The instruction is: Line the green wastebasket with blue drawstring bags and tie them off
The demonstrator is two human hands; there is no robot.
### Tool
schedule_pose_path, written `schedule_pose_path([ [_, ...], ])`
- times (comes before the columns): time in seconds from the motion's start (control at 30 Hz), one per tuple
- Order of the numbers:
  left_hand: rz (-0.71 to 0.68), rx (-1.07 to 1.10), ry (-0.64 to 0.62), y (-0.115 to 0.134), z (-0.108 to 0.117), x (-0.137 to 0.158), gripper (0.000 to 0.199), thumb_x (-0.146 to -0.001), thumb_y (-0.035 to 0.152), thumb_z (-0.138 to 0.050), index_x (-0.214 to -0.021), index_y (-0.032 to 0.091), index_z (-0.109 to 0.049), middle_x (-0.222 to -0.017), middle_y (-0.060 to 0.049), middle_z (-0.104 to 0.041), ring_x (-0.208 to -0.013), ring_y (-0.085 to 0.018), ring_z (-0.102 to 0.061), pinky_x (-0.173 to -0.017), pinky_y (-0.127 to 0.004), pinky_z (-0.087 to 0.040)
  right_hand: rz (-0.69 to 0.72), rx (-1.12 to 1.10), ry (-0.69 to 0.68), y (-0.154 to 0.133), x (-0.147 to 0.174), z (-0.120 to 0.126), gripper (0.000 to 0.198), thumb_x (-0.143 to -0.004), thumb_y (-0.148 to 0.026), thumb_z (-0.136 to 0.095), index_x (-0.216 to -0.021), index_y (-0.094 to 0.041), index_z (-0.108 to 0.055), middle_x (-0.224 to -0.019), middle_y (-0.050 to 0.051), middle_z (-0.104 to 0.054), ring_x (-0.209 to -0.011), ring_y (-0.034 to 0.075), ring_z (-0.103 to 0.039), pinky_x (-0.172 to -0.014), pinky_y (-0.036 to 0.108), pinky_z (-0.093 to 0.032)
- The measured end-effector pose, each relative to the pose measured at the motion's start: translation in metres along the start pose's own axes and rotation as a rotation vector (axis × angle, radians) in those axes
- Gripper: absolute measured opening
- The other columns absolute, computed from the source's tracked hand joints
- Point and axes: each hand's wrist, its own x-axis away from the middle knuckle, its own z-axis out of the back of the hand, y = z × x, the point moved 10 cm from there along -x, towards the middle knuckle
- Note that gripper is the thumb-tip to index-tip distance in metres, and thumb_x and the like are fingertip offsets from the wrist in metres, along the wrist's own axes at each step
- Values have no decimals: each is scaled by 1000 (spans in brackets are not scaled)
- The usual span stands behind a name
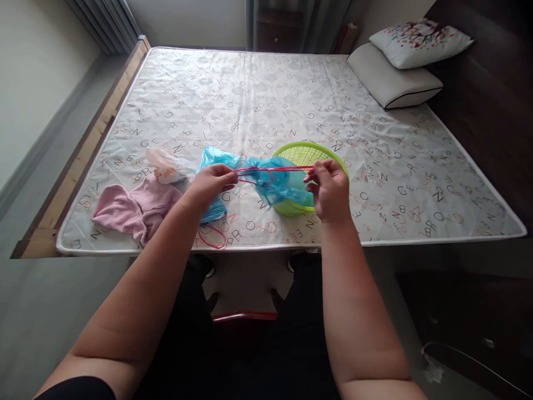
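A red drawstring (287,168) stretches level between my two hands. My left hand (214,180) pinches one end of it, and my right hand (331,186) pinches the other. From the string hangs a thin blue plastic bag (266,180), gathered near its middle, in front of the basket. The lime-green basket (291,210) stands behind and beneath the bag, close to my right hand. More blue plastic (216,157) lies behind and below my left hand, and a loose red string loop (212,237) rests on the mattress under it.
A pink cloth (133,208) and a crumpled whitish plastic bag (169,165) lie left of my left hand. All rest on a letter-printed mattress (250,105) in a wooden frame (89,150). Two pillows (395,78) are stacked at the far right. A red-edged stool (245,316) is below me.
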Motion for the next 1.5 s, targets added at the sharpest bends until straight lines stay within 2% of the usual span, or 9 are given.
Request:
schedule_pose_path([
  [0.2,-127,-187,123,5,15,-7,12,-82,23,-87,-80,17,-77,-76,-3,-73,-70,-14,-67,-73,-26,-55,-89,-172,215,5,-11,47,36,-88,-44,-82,-87,-25,-52,-75,-6,-63,-68,11,-69,-51,18,-49],
  [0.43,-251,-220,137,16,3,-1,10,-85,29,-83,-88,19,-81,-77,-1,-73,-70,-14,-66,-73,-27,-52,-73,-277,239,11,-12,52,36,-88,-46,-80,-84,-25,-52,-77,-7,-63,-69,12,-73,-57,23,-57],
  [0.8,-246,-458,101,29,26,-1,8,-78,23,-88,-84,22,-84,-78,-2,-72,-84,-19,-65,-83,-29,-54,-91,-300,273,6,-16,67,54,-89,-49,-83,-75,-25,-37,-62,-12,-36,-49,7,-46,-50,21,-47],
  [0.97,-136,62,178,13,30,-7,14,-85,26,-81,-83,21,-68,-80,-2,-67,-86,-19,-69,-86,-35,-62,-105,-270,217,3,-15,62,63,-87,-49,-88,-74,-25,-31,-58,-14,-20,-43,5,-22,-41,20,-32],
  [1.1,-17,466,36,8,13,-7,15,-86,25,-74,-79,20,-61,-78,-2,-67,-89,-20,-73,-95,-44,-64,-133,-263,162,5,-16,60,66,-82,-49,-93,-75,-25,-32,-58,-14,-20,-43,5,-18,-36,19,-19],
  [1.2,37,344,-57,7,11,-5,18,-82,25,-80,-77,20,-63,-61,4,-52,-64,-13,-62,-83,-35,-64,-148,-236,150,8,-17,61,66,-80,-51,-95,-76,-25,-34,-57,-15,-22,-43,4,-18,-36,19,-16],
  [1.33,123,-117,-181,-12,8,-3,23,-75,24,-94,-83,17,-74,-70,-1,-65,-58,-10,-59,-55,-20,-49,-138,-170,173,8,-17,63,64,-78,-52,-96,-78,-25,-38,-56,-15,-25,-42,4,-20,-36,19,-16],
  [1.4,109,-52,-99,-12,14,-7,24,-80,26,-94,-79,18,-71,-69,1,-64,-55,-9,-58,-51,-19,-47,-120,-136,172,6,-17,64,63,-78,-54,-96,-79,-26,-39,-56,-15,-27,-42,4,-22,-36,19,-17],
  [1.5,50,361,91,-4,29,-12,32,-96,32,-83,-78,20,-60,-60,7,-52,-49,-8,-56,-58,-20,-57,-87,-109,177,1,-16,65,63,-78,-56,-95,-79,-26,-40,-57,-14,-28,-42,4,-23,-35,20,-18],
])
